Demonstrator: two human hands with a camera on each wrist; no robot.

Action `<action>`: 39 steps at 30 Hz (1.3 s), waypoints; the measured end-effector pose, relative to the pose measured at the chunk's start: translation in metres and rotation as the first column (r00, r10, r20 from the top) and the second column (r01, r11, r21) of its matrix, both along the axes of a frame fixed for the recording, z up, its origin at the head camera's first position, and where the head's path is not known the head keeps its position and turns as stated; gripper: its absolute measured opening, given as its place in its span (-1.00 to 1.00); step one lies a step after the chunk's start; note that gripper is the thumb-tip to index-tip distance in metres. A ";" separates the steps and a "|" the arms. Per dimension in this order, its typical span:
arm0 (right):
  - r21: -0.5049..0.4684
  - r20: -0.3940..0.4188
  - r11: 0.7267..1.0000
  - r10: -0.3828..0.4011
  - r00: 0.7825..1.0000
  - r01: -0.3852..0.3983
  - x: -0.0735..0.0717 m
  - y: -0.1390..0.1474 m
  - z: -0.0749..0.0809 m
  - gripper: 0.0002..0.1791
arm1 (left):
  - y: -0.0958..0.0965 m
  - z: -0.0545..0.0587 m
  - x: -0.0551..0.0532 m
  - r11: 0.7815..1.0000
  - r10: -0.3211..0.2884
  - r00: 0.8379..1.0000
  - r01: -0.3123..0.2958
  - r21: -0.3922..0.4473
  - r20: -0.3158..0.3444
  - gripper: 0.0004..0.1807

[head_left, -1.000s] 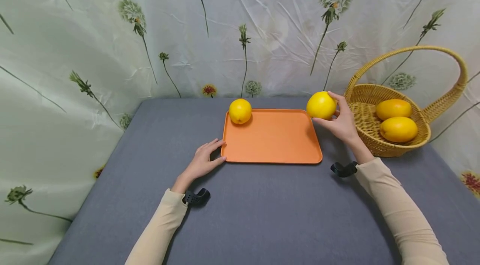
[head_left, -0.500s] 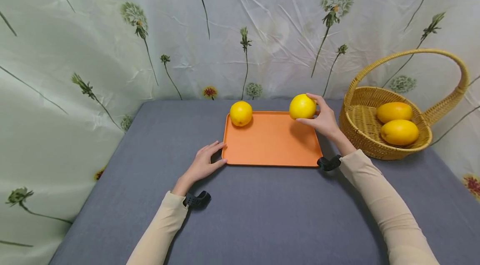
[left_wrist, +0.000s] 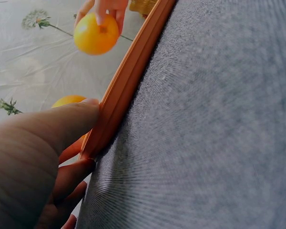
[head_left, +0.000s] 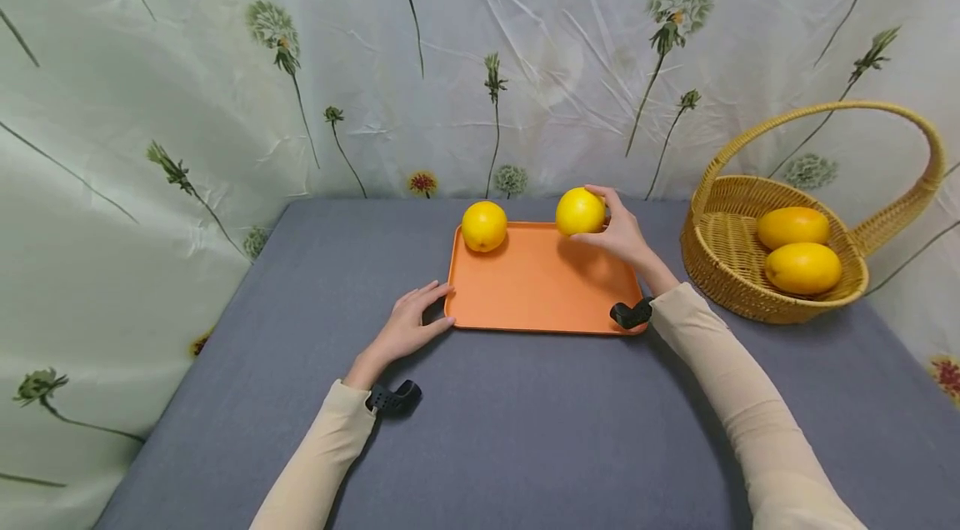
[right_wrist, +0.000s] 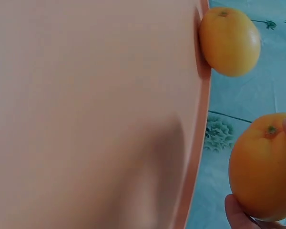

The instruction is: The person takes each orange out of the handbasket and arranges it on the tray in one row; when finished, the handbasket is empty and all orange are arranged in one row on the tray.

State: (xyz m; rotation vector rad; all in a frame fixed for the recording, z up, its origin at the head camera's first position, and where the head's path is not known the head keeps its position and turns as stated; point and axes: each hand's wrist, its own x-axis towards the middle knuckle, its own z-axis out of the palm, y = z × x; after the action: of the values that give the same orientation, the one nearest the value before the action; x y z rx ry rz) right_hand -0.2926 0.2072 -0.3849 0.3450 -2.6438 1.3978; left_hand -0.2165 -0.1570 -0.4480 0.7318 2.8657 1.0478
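Note:
My right hand [head_left: 621, 232] pinches a yellow-orange fruit, an orange [head_left: 580, 212], between thumb and fingers above the far right part of the orange-coloured tray [head_left: 536, 284]. In the right wrist view, its stem end [right_wrist: 271, 130] faces the camera, and a shadow falls on the tray below. A second orange [head_left: 484, 227] sits at the tray's far left corner. My left hand [head_left: 405, 323] touches the tray's near left edge with extended fingers, the thumb [left_wrist: 88, 112] against the rim in the left wrist view.
A wicker basket [head_left: 701, 259] with a tall arched handle stands right of the tray, with two oval yellow fruits [head_left: 802, 267] inside. A grey cloth [head_left: 525, 430] covers the table. Behind it hangs a pale curtain [head_left: 570, 80] with a dandelion print.
My right hand has carried the orange leftward, from beside the tray's right edge to over the tray. The left hand and the orange on the tray stay in place.

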 end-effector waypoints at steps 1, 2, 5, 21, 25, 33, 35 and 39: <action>-0.001 0.008 1.000 0.006 1.000 -0.006 -0.002 -0.002 -0.001 -0.06 | 0.000 0.000 0.000 1.000 0.000 1.000 0.000 0.001 -0.001 -0.41; 0.000 0.017 1.000 0.010 1.000 -0.010 -0.003 -0.004 -0.001 -0.05 | 0.000 0.000 0.000 1.000 0.000 1.000 0.000 0.001 -0.002 -0.41; 0.008 0.048 1.000 0.019 0.999 -0.019 -0.007 -0.011 -0.004 -0.06 | 0.001 0.001 -0.001 1.000 -0.001 1.000 0.001 0.004 -0.004 -0.41; -0.011 0.094 0.993 0.119 0.988 -0.119 -0.023 -0.041 -0.022 -0.10 | 0.001 0.000 -0.001 1.000 -0.003 1.000 0.003 0.000 0.002 -0.40; -0.014 0.092 0.991 0.131 0.987 -0.130 -0.026 -0.048 -0.025 -0.09 | 0.001 0.000 0.000 1.000 0.000 1.000 0.000 0.001 0.004 -0.40; 0.004 0.086 0.993 0.120 0.989 -0.121 -0.028 -0.054 -0.026 -0.08 | 0.001 0.000 0.000 1.000 -0.003 1.000 0.003 0.005 0.009 -0.40; -0.004 0.101 0.993 0.117 0.988 -0.118 -0.028 -0.054 -0.027 -0.08 | 0.001 0.000 0.000 1.000 0.002 1.000 -0.002 0.005 0.011 -0.40; -0.044 0.137 0.993 0.114 0.984 -0.109 -0.029 -0.054 -0.028 -0.07 | 0.001 0.001 -0.001 1.000 0.002 1.000 -0.002 -0.002 0.009 -0.40</action>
State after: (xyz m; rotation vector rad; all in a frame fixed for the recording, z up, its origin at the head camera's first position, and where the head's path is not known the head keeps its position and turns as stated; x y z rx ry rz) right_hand -0.3214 0.1530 -0.4130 0.4116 -2.7435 1.5564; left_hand -0.2174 -0.1565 -0.4471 0.7222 2.8597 1.0462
